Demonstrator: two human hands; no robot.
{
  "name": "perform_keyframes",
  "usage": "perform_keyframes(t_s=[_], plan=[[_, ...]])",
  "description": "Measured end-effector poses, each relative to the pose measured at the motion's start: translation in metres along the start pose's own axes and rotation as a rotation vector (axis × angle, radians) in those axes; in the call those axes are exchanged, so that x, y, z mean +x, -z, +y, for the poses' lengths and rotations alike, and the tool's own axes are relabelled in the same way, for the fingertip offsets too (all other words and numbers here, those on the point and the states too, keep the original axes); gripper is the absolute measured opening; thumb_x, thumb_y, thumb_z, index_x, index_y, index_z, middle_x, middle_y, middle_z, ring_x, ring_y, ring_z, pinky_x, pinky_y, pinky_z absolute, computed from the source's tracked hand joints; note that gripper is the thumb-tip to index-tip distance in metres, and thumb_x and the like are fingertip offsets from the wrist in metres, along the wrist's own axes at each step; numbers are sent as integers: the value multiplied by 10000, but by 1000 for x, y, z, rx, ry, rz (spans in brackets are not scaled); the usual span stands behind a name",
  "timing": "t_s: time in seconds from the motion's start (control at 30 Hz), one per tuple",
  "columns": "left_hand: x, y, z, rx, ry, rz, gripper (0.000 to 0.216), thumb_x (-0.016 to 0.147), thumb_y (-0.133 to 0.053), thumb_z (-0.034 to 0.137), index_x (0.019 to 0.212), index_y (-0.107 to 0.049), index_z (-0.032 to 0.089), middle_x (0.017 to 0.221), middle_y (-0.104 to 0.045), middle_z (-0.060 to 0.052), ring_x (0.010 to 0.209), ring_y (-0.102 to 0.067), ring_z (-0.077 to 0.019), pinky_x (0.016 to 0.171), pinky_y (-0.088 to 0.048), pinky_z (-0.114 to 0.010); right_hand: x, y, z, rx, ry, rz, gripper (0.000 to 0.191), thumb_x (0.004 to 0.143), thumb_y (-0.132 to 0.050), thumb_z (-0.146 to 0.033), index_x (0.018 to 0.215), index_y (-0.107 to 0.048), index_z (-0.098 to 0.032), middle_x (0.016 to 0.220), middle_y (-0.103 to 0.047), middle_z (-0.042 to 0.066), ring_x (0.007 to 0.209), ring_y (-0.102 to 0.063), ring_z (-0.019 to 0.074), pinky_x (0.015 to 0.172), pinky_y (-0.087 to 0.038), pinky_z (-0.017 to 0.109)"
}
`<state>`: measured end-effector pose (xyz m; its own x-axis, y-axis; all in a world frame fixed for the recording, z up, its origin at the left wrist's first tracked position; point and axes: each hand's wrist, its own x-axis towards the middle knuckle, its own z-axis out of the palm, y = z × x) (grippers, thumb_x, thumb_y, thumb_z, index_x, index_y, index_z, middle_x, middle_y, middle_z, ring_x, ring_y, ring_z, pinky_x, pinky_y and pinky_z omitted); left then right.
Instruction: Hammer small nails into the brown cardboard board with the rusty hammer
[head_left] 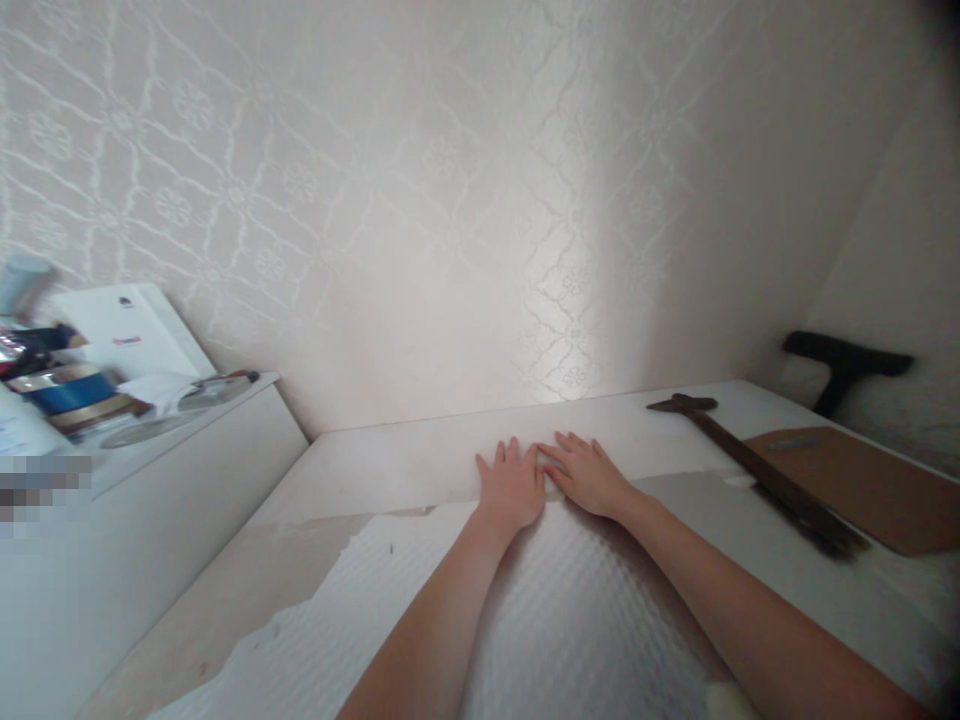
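Note:
My left hand (513, 487) lies palm down with its fingers spread on the white strip (420, 455) of the surface along the wall. Beside it, my right hand (589, 475) is also flat, fingers apart, its fingertips close to or touching those of the left. Neither hand grips anything. Beneath my wrists and forearms spreads a white sheet with a bumpy, quilted texture (570, 600), its left edge ragged. Part of that sheet is hidden by my arms.
On the right rest a dark hammer (731, 447) with a long handle and a brown flat sheet (870, 490). A black T-shaped handle (844, 360) stands behind them. At left, a white cabinet (202, 510) bears a white box (135, 330) and a blue tape roll (71, 390). Patterned wallpaper (450, 220) covers the wall.

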<state>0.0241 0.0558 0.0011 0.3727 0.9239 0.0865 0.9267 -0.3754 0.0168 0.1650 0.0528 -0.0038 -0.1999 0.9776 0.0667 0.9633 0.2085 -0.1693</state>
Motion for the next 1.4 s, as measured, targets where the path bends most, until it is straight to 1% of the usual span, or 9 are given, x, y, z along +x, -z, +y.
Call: perform_keyframes(t_s=[0.13,0.37,0.6,0.87,1.1,1.4], plan=[[0,-1,-1,6,-4,7,507,922,-138,378,1388,-289,247,1462,-283,-116,1334,-250,-312,1014,-214,-616,-1,1,-2,-9,-1,-2,507,922,-247,-389,1392,-346,-225,1458,-287,150,1338,-227,299,1038,-204,510],[-1,2,0,-24,4,-5,504,919,-154,381,1379,-305,241,1461,-285,-117,1332,-255,-315,1014,-213,-618,-1,1,-2,-15,-3,-4,511,921,-238,-392,1394,-339,-228,1461,-283,147,1334,-235,304,1032,-212,516],[-1,1,0,-12,-4,15,512,921,-128,383,1381,-305,243,1455,-296,-121,1329,-261,-318,1007,-216,-625,-2,0,-2,-19,-4,-4,512,920,-237,-390,1396,-336,-228,1462,-282,139,1333,-239,301,1034,-209,513],[-1,2,0,-12,3,6,504,921,-146,378,1381,-303,247,1453,-300,-122,1328,-266,-314,1011,-214,-620,-3,2,-4,-12,-3,-4,515,922,-230,-388,1394,-342,-214,1457,-287,156,1333,-235,313,1032,-213,516],[-1,3,1,-6,4,-20,509,922,-135,380,1392,-280,249,1466,-274,-115,1338,-243,-309,1014,-218,-616,-2,0,-3,-27,4,6,512,922,-227,-390,1393,-343,-226,1459,-287,147,1331,-241,311,1026,-220,521],[0,2,0,-20,3,-6,506,920,-140,376,1384,-295,248,1460,-287,-117,1334,-250,-315,1012,-210,-625,-2,1,-3,-24,-2,1,513,921,-236,-388,1394,-342,-221,1459,-289,142,1332,-239,307,1031,-220,514]])
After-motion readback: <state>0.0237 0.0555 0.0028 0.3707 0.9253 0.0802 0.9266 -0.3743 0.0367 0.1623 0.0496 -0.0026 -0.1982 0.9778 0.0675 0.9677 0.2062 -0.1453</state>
